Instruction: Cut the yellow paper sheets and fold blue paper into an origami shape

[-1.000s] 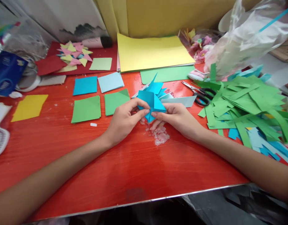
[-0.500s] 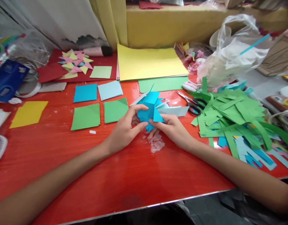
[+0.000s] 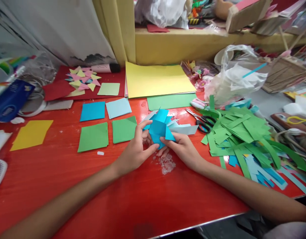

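Note:
Between my two hands is a folded blue paper (image 3: 158, 129), its flaps standing at angles. My left hand (image 3: 136, 146) pinches its left side, thumb at the lower edge and index finger along the top. My right hand (image 3: 184, 149) grips the lower right corner, with the thumb on the near face. Behind the folded paper, light blue paper pieces (image 3: 185, 128) lie on the table, partly hidden by it. Left of my left hand are a stack of green squares (image 3: 124, 130), a second green stack (image 3: 93, 137), blue squares (image 3: 92, 111) and light blue squares (image 3: 118, 108).
Black-handled scissors (image 3: 204, 122) lie right of my hands, beside a heap of green paper strips (image 3: 242, 129). Large yellow sheets (image 3: 157, 79) lie at the back. A pink and yellow paper star (image 3: 84, 79) sits on red paper. A plastic bag (image 3: 239, 78) stands back right.
The view has tilted up, so everything sits lower in the picture. The folded blue paper has turned slightly in my fingers, and its front panel looks broader; both hands keep their hold.

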`<state>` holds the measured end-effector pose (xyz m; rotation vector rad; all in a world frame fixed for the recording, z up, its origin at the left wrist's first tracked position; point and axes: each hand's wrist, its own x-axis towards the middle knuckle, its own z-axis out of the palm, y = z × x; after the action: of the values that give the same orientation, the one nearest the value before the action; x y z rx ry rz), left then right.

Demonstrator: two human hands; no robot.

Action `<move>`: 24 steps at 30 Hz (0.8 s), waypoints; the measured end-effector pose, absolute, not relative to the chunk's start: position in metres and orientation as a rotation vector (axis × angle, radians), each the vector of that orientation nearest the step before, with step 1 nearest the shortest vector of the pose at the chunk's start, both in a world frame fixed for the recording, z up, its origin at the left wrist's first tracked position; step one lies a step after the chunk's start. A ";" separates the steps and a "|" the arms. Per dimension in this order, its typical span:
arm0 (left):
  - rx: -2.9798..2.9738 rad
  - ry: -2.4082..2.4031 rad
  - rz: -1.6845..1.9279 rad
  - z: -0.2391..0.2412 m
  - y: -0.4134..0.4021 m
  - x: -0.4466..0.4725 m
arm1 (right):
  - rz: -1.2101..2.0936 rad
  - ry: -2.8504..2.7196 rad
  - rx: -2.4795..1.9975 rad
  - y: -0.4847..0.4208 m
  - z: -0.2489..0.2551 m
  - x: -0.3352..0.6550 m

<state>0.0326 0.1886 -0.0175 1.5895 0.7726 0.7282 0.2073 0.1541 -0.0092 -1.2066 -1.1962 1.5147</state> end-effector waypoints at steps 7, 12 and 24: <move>1.514 0.903 0.709 -0.009 0.193 0.032 | 1.474 -1.129 -1.130 0.156 -0.008 0.203; 1.713 0.914 0.533 -0.006 0.195 0.029 | 1.430 -1.177 -1.078 0.156 -0.012 0.203; 1.774 0.906 0.566 -0.005 0.192 0.031 | 1.399 -1.193 -1.130 0.156 -0.012 0.203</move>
<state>0.0306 0.1921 -0.0049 1.7742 0.9061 0.5665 0.2028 0.1556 -0.0118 -1.1304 -1.1932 1.3985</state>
